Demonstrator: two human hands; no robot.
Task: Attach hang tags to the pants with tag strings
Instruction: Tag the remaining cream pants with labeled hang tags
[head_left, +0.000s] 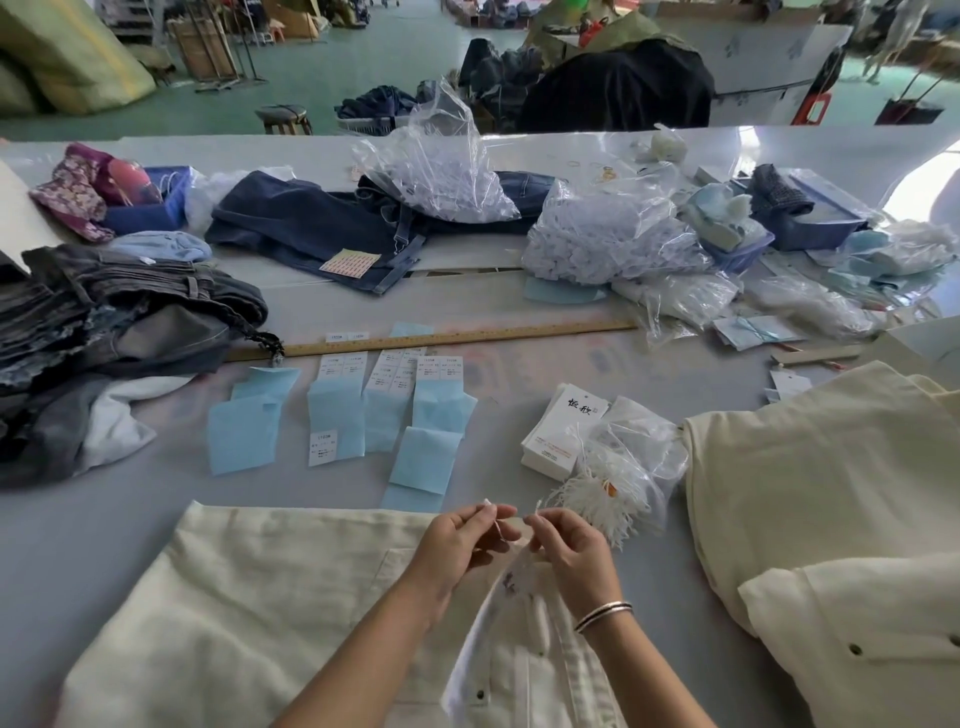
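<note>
In clear bag (644, 441), tag strings (597, 493)

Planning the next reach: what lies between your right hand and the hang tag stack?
In the head view, the tag string bundle lies between the right hand and hang tag stack.

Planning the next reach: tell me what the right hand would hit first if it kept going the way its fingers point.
Likely the left hand: the right hand points its fingertips left across a small gap, with the string between them. Depth is unclear.
</note>
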